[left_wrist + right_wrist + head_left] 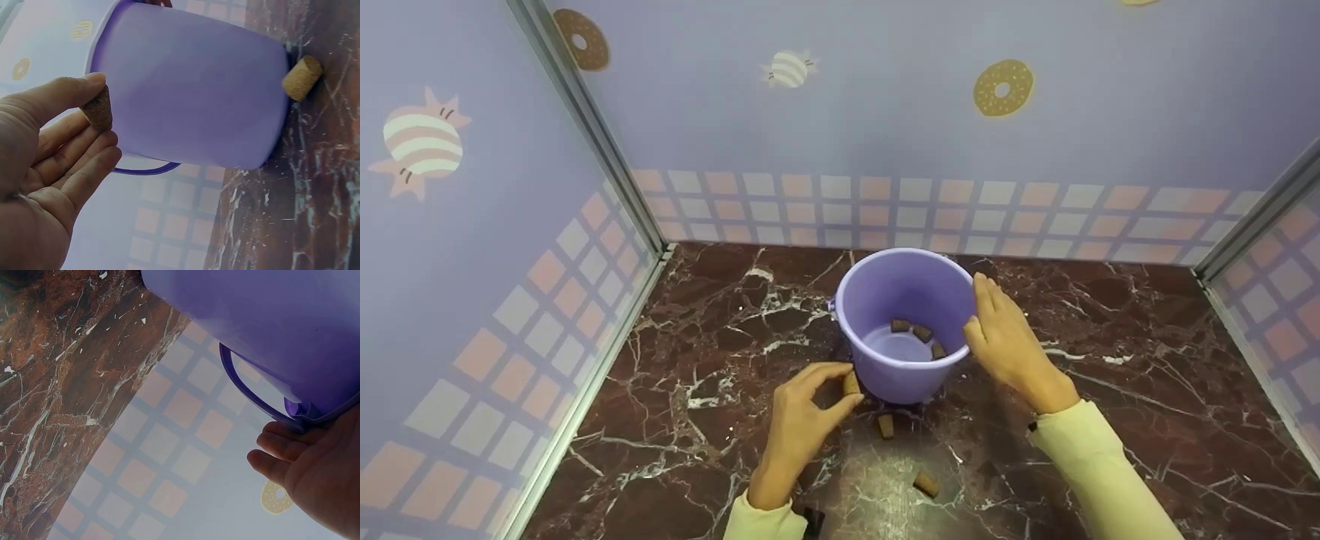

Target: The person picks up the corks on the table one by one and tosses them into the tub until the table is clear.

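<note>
A purple bucket (904, 382) stands upright on the dark marbled surface. Inside, several brown corks (922, 333) lie on its bottom. My left hand (802, 420) pinches a tapered cork (98, 109) between thumb and fingers, just outside the bucket's front left side and below its rim. My right hand (1009, 345) rests against the right side of the rim, its fingers fairly straight. In the right wrist view those fingers touch the bucket near the handle (247, 391) joint, and the thumb is hidden there. One loose cork (886, 427) lies close in front of the bucket.
Another cork (926, 484) lies nearer the front on the marbled surface (720, 420). Lilac walls with checks, candy and doughnut prints enclose the left, back and right. A metal corner strip (607, 150) runs up at the back left.
</note>
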A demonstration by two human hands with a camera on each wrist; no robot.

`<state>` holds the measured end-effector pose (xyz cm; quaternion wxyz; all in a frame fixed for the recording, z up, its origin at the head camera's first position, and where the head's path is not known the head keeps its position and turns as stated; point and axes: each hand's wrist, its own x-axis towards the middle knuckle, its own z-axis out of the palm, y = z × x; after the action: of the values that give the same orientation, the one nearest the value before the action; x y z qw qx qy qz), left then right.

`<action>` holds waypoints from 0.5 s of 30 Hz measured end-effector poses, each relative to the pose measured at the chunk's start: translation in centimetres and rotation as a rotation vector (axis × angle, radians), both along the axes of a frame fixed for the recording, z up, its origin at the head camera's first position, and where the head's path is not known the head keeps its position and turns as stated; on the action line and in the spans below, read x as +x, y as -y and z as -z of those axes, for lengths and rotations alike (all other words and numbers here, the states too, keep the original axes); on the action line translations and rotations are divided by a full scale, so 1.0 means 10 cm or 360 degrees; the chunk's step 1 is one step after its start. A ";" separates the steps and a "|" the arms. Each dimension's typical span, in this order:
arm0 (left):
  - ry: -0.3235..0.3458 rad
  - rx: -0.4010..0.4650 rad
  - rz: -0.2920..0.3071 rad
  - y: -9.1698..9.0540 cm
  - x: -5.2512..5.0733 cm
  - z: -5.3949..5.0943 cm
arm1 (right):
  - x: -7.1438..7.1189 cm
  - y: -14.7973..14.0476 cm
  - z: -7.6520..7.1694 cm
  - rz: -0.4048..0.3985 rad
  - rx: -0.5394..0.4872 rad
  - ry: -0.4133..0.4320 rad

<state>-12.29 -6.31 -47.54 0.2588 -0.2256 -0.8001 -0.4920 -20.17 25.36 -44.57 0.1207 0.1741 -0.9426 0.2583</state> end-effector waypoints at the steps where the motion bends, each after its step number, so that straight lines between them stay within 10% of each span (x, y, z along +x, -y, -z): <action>1: 0.0006 0.0008 -0.0003 0.01 0.00 -0.02 | 0.00 0.00 0.00 0.0000 0.0000 0.0000; 15: -0.0041 0.0107 -0.0023 0.04 -0.04 -0.12 | -0.01 -0.01 0.01 0.0001 0.0005 -0.0001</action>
<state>-12.65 -6.71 -46.35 0.2801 -0.2172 -0.7813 -0.5137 -20.25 25.42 -44.65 0.1207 0.1740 -0.9430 0.2566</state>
